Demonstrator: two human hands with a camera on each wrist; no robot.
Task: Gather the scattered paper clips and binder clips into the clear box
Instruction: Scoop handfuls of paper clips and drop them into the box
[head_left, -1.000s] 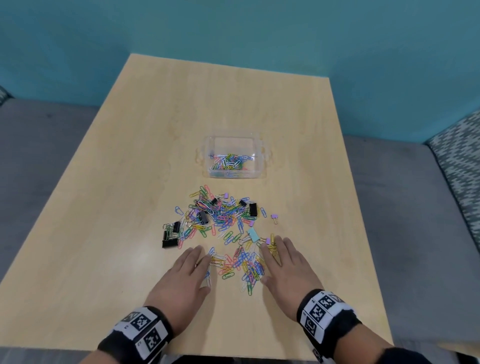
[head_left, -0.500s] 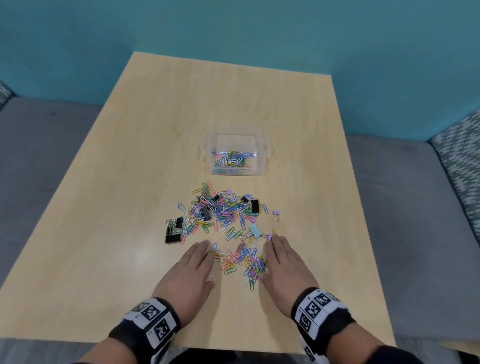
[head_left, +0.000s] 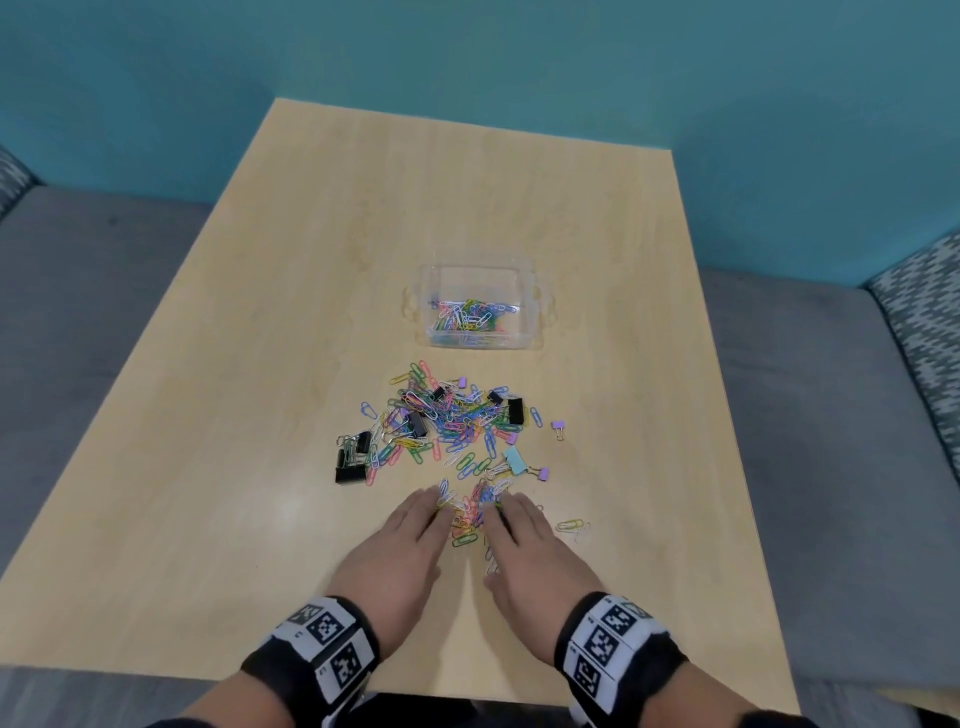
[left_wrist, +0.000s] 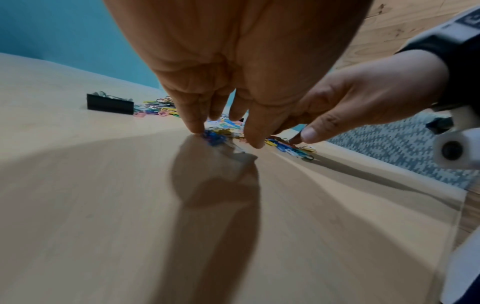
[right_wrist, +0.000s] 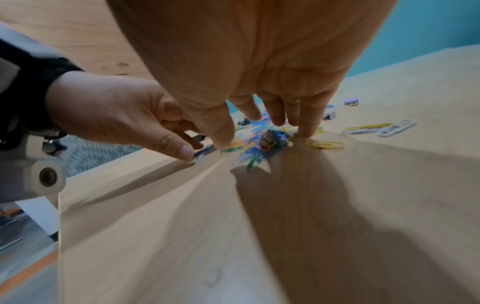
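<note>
A clear box (head_left: 423, 293) holding several coloured paper clips (head_left: 470, 317) stands mid-table. In front of it lies a spread of paper clips (head_left: 452, 415) with black binder clips (head_left: 350, 470), a light-blue one (head_left: 514, 460) and a small purple one (head_left: 558, 427). My left hand (head_left: 415, 525) and right hand (head_left: 519, 535) rest palm-down with straight fingers on either side of a tight heap of clips (head_left: 467, 514), fingertips on the table. The left wrist view has the left fingers (left_wrist: 197, 123) against blue clips (left_wrist: 214, 136). The right wrist view shows the heap (right_wrist: 265, 142) under the right fingers (right_wrist: 306, 123).
The wooden table (head_left: 260, 467) has bare wood left, right and behind the box. A yellow and a white clip (head_left: 574, 526) lie loose just right of my right hand. Grey seating and a teal wall surround the table; the near edge is just behind my wrists.
Both hands slid toward each other, pressing the near clips into a narrow heap. A few clips stayed outside the right hand. The box and the far pile did not move.
</note>
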